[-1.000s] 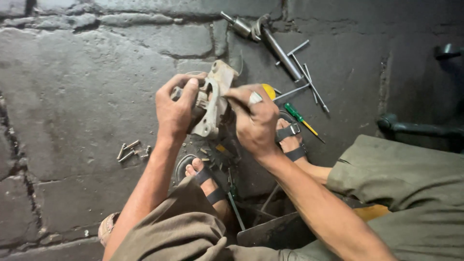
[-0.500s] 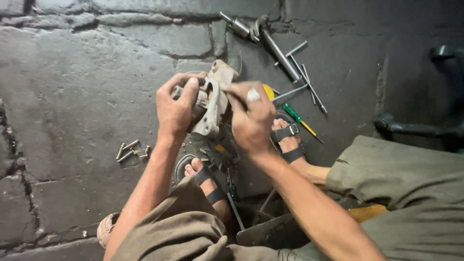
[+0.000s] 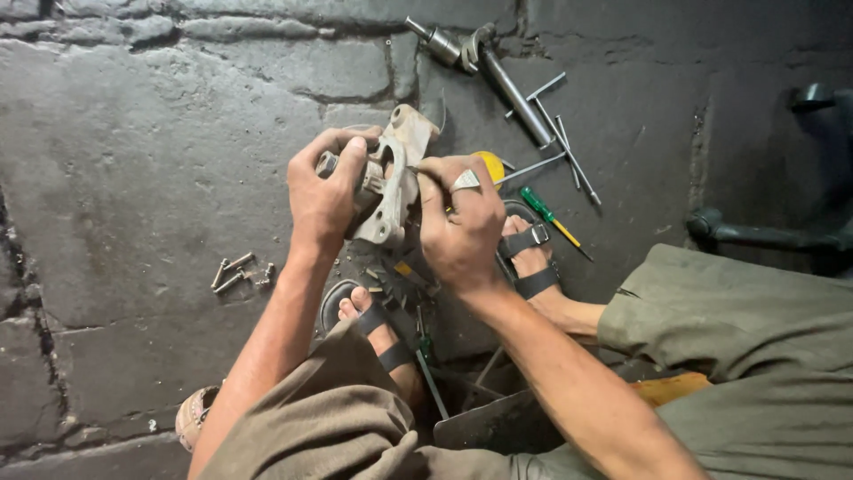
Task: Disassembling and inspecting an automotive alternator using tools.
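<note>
Far left on the dark, oil-stained stone floor lies a small scatter of dull steel bolts, well apart from the work. Next comes the left hand, wrist bent upward, fingers curled tight over the near side of a pale, grimy cast-metal bracket with rounded lugs and a rough, greasy surface. The bracket is held up above the floor, between both hands and over the person's sandalled feet. The right hand clamps its other side, knuckles up, a silver ring on one finger, thumb pressed against the casting; whether it also grips a tool I cannot tell. Just behind that hand a rounded yellow object peeks out. Further right a green-handled screwdriver with a yellow shaft lies on the floor, near thin steel rods and a long grey steel bar with a socket end. Both forearms stretch forward from olive cloth-covered knees.
</note>
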